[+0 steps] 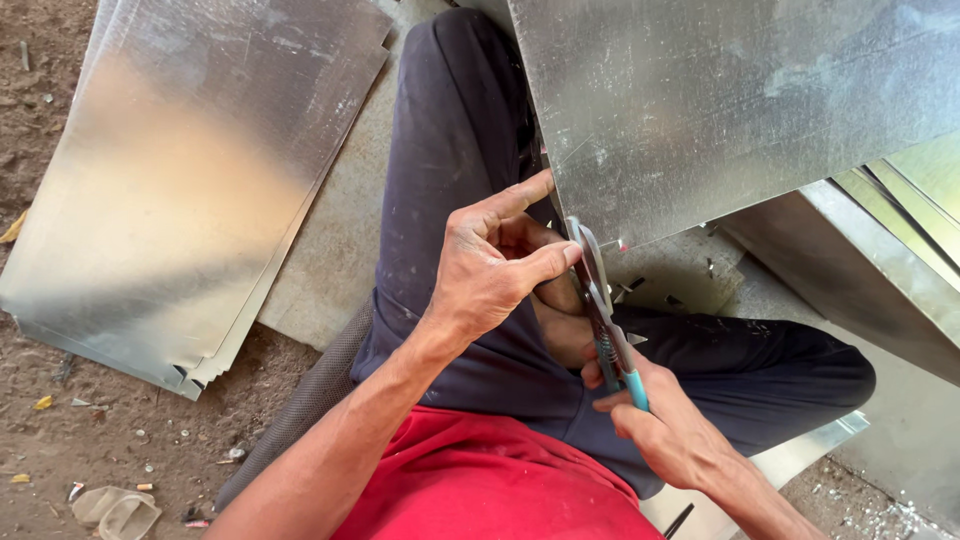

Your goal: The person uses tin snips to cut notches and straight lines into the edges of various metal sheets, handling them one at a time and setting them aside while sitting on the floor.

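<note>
- The left hand pinches the lower corner of a large, dull-silver galvanized metal sheet: the thumb runs up along the sheet's edge and the forefinger curls toward the snips' blades.
- The right hand is clenched around the teal-blue handles of a pair of metal tin snips, whose grey blades point up and meet the sheet's bottom edge just beside the left hand's fingers.
- The sheet is spangled and scuffed, tilted above the person's lap, and it fills the upper right of the view.
- Under the hands lie dark navy trousers on folded legs, with a red shirt nearest the camera.
- Small metal offcuts lie on a flat grey sheet below the cutting edge.
- To the left, a stack of shiny galvanized sheets rests on brown dirt ground.
- At the right, more folded metal pieces lean together.
- No packages, labels or signs can be made out.
</note>
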